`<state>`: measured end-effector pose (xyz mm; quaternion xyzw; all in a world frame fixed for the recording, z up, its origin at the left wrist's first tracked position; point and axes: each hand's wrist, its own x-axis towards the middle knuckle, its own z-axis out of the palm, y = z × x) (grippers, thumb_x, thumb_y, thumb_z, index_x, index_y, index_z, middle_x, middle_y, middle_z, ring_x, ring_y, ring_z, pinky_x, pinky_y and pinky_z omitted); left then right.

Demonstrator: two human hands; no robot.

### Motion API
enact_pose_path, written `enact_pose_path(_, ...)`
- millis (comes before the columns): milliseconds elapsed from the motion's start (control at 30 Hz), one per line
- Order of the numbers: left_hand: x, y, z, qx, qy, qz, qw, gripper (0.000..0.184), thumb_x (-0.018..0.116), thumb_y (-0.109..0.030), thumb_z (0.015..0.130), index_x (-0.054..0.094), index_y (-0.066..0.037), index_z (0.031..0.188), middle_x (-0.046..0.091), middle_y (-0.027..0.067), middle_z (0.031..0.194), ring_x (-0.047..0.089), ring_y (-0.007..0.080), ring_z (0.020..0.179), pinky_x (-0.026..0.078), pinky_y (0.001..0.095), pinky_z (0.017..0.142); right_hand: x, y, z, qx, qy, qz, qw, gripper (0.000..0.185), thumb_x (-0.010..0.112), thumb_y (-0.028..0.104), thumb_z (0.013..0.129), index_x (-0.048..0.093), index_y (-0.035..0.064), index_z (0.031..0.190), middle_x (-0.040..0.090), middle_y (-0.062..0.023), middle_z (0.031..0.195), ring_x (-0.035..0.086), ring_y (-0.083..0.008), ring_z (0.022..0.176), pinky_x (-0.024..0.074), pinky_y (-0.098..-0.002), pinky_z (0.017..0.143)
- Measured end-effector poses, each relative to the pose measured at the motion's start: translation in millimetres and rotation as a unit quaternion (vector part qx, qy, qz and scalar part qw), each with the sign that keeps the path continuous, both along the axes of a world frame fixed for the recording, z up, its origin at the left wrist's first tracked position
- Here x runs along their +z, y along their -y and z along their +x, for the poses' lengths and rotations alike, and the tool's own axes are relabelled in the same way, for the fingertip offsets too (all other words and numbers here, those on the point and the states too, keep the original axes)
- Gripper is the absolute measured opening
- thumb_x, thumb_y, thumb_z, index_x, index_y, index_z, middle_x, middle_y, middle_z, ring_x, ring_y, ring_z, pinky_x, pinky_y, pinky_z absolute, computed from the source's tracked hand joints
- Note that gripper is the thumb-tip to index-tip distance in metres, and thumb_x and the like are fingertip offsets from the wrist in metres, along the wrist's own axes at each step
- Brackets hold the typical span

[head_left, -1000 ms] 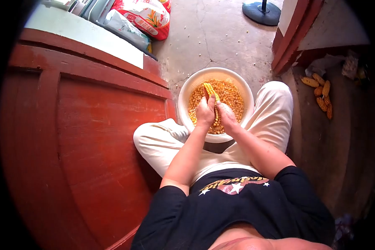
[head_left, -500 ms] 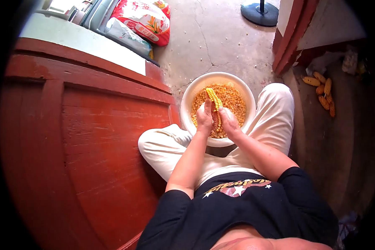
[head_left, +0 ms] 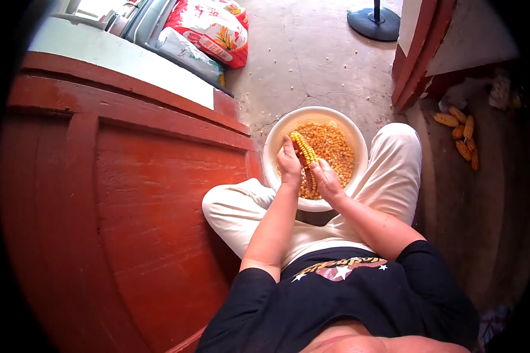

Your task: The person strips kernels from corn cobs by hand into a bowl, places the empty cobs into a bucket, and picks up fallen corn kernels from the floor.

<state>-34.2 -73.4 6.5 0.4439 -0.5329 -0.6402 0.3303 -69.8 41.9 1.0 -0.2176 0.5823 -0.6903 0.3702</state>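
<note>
A yellow ear of corn (head_left: 304, 147) is held between my two hands above a round white basin (head_left: 360, 141). My left hand (head_left: 289, 163) is closed around its left side, with the thumb near the far tip. Lower down, my right hand (head_left: 327, 179) grips it, thumb pressed on the kernels. Between the palms shows a reddish, stripped stretch of cob (head_left: 310, 179) with some kernels beside it; whether it belongs to the same ear I cannot tell. Loose corn kernels (head_left: 334, 147) fill the bottom of the basin.
Several ears of corn (head_left: 460, 132) lie on the floor at the right. A red wooden door panel (head_left: 165, 206) stands close on the left. Ahead are a red and white sack (head_left: 209, 29), a black round stand base (head_left: 374, 25) and scattered kernels on the concrete floor (head_left: 318, 65).
My left thumb has moved up toward the ear's far tip, and my hands have spread slightly apart along it. The whole view has shifted a little.
</note>
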Motion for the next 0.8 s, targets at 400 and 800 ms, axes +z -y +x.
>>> enact_pose_path(400,-4.6,7.1,-2.3,0.015,-0.081,0.096,0.992,0.041,0.035,-0.039,0.093,0.054,-0.003,0.086,0.056,0.0059,0.069,0.056,0.0169,0.059,0.048,0.0288,0.056,-4.9,2.9,2.9,0.032,0.065,-0.065,0.995,0.039,0.047,0.033,0.088,0.048,-0.0002,0.109,0.055,-0.0060,0.092,0.050,-0.0116,0.084,0.0409,-0.0259,0.076)
enact_pose_path(800,-13.3,-13.7,13.6,-0.080,0.005,-0.110,0.991,0.046,0.048,-0.043,0.087,0.054,0.002,0.098,0.058,0.0046,0.082,0.052,0.0111,0.074,0.042,0.0247,0.067,-11.4,3.9,-1.6,0.021,0.218,-0.084,0.972,0.034,0.043,0.030,0.091,0.051,-0.0009,0.102,0.056,-0.0043,0.093,0.051,-0.0098,0.081,0.0421,-0.0241,0.073)
